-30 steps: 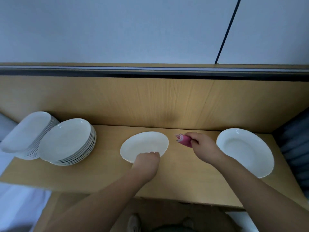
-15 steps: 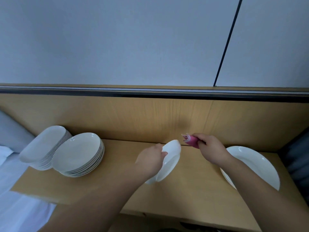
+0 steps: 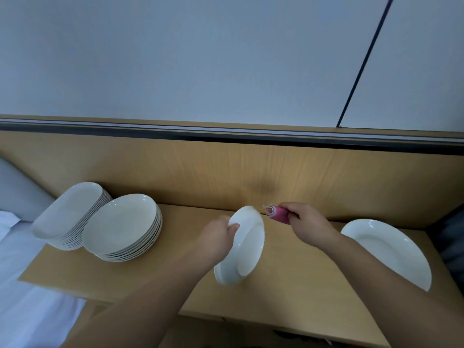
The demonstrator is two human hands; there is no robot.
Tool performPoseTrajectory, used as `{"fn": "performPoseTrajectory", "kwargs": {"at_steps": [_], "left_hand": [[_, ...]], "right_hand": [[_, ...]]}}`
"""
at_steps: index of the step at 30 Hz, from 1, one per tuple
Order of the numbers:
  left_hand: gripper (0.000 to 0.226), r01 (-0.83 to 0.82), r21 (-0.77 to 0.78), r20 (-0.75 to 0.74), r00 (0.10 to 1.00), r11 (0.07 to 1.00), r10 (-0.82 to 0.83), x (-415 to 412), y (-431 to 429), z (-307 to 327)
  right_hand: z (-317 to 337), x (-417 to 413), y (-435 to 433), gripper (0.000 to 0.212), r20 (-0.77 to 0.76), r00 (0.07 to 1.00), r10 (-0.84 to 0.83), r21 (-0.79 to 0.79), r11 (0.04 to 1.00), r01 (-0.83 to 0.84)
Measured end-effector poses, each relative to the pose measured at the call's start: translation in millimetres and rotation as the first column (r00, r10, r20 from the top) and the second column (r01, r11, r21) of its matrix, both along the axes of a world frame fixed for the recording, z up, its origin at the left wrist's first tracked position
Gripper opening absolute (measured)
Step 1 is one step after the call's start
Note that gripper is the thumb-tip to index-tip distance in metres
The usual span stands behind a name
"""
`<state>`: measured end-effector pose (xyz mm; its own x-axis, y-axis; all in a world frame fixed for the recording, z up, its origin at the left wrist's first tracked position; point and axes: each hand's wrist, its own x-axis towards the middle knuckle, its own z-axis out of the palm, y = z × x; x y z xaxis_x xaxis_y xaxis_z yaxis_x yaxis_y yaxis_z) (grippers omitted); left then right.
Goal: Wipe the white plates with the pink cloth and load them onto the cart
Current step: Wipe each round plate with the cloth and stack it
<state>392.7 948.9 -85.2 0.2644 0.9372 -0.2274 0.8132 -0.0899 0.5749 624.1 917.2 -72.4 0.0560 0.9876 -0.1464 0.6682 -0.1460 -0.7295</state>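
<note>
Above the shelf (image 3: 313, 292), a tilted plate (image 3: 247, 247) is gripped at its rim by the left hand (image 3: 217, 237); glazed, probably slippery and breakable. The cloth (image 3: 278, 214), soft, is pinched by the right hand (image 3: 307, 223).

pale wall (image 3: 200, 59), wooden shelf (image 3: 288, 285)

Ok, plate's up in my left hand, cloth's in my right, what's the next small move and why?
Probably bring the cloth leftward onto the plate and start wiping its face. The left hand holds the plate tilted up, face toward the right hand, and the cloth sits just off its upper rim.
</note>
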Motion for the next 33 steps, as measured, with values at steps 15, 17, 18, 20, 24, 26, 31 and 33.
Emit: {"fn": "performPoseTrajectory", "kwargs": {"at_steps": [15, 17, 18, 20, 24, 26, 31, 33], "left_hand": [[0.075, 0.130, -0.215, 0.199, 0.976, 0.968, -0.087, -93.3, 36.7, -48.0], [0.073, 0.136, -0.200, 0.189, 0.977, 0.970, -0.097, -95.4, 38.2, -50.1], [0.073, 0.132, -0.199, 0.189, 0.978, 0.971, -0.094, -96.1, 38.8, -51.4], [0.074, 0.117, -0.210, 0.188, 0.979, 0.971, -0.077, -99.2, 38.9, -54.7], [0.073, 0.114, -0.221, 0.176, 0.981, 0.969, -0.075, -104.2, 37.4, -59.0], [0.074, 0.100, -0.234, 0.170, 0.984, 0.967, -0.061, -106.1, 35.9, -60.7], [0.074, 0.059, -0.289, 0.202, 0.979, 0.955, 0.000, -109.5, 31.4, -62.2], [0.073, 0.038, -0.303, 0.222, 0.975, 0.952, 0.032, -110.1, 28.9, -63.5]], "right_hand": [[-38.4, -98.0, 89.2, 0.045, 0.280, 0.894, 0.350, 0.076, 0.920, -0.384], [-50.6, -105.7, 93.3, 0.047, 0.307, 0.851, 0.425, 0.024, 0.891, -0.454], [-56.3, -107.3, 93.9, 0.047, 0.295, 0.849, 0.439, 0.009, 0.887, -0.462], [-66.5, -108.4, 95.0, 0.047, 0.271, 0.852, 0.448, -0.012, 0.887, -0.462], [-80.0, -111.1, 98.5, 0.052, 0.277, 0.833, 0.479, -0.036, 0.872, -0.489], [-86.5, -110.8, 94.7, 0.053, 0.261, 0.851, 0.455, -0.038, 0.886, -0.462], [-107.0, -101.2, 67.5, 0.038, 0.115, 0.959, 0.260, -0.011, 0.965, -0.260], [-117.5, -94.9, 52.5, 0.035, 0.074, 0.983, 0.166, -0.013, 0.986, -0.166]]}}
